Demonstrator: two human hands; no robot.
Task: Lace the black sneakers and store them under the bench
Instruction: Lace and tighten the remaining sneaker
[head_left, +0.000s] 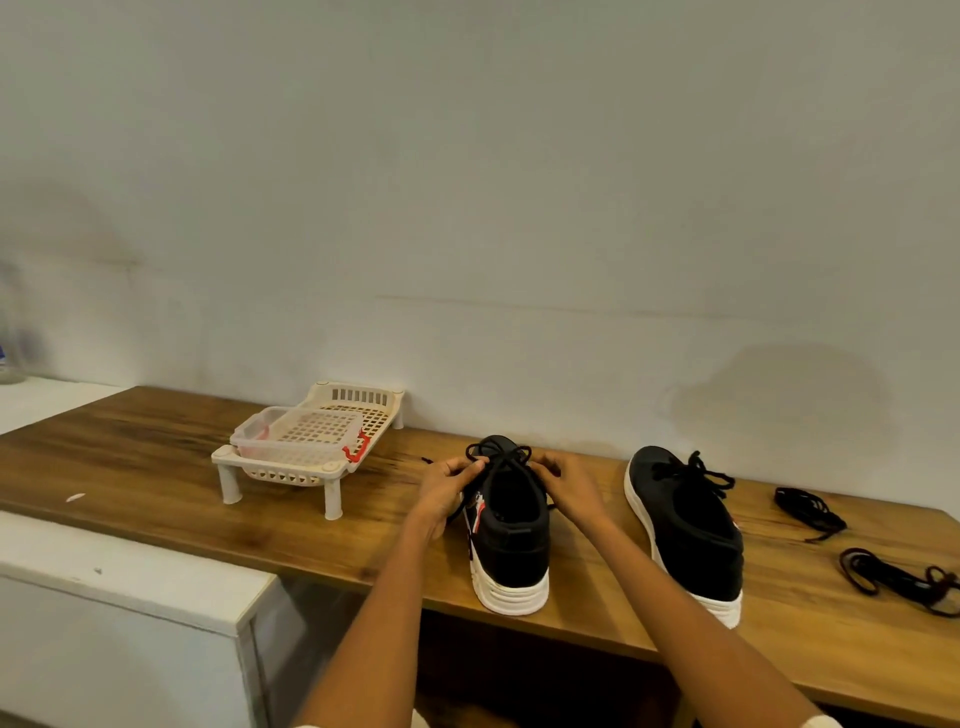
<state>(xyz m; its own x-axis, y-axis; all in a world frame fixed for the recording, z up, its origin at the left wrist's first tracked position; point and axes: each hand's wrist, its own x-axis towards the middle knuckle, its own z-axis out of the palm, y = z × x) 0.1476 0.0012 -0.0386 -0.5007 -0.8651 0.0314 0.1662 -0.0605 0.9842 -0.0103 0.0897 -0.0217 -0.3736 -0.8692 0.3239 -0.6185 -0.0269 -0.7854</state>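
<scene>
Two black sneakers with white soles stand on the wooden bench (156, 467), heels toward me. Over the left sneaker (511, 535) both my hands work its black lace (501, 457). My left hand (447, 486) pinches the lace on the left side, and my right hand (569, 486) pinches it on the right, with bow loops showing between them. The right sneaker (685, 530) stands apart to the right with its lace tied in a bow.
A cream plastic rack (291, 462) with a clear lidded box (296, 434) on it stands at the left by the wall. Two loose dark laces, the black lace bundle (808, 512) and the brownish lace bundle (898, 577), lie at the right. A white cabinet (130, 597) adjoins the bench's front left.
</scene>
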